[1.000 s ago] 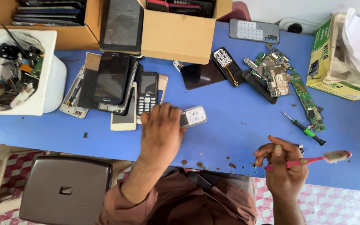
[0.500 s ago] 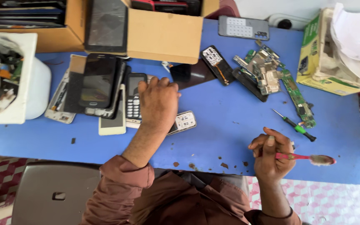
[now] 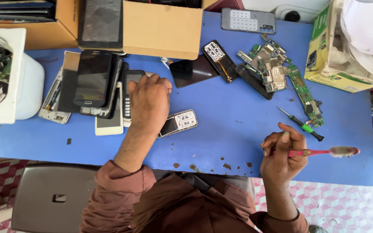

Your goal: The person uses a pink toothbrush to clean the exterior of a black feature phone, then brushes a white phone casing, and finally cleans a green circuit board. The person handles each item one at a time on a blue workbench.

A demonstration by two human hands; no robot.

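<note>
My left hand point(image 3: 148, 102) lies palm down on a black keypad phone point(image 3: 130, 88) beside a stack of old phones point(image 3: 92, 84) on the blue table point(image 3: 221, 129). Whether its fingers grip the phone I cannot tell. Just right of that hand lies a small opened phone point(image 3: 178, 122) with its inside showing. My right hand point(image 3: 282, 152) is near the table's front edge, closed on a red toothbrush point(image 3: 324, 151) whose worn bristles point right.
Circuit boards and phone parts point(image 3: 273, 71) lie at the back right, with a green-handled screwdriver point(image 3: 304, 125) in front of them. A cardboard box point(image 3: 160, 28) stands behind, a white tub point(image 3: 5, 77) of parts at left, a green carton point(image 3: 346, 51) at right.
My left hand has moved up off the small opened phone onto the black keypad phone. My right hand has stayed in place with the toothbrush.
</note>
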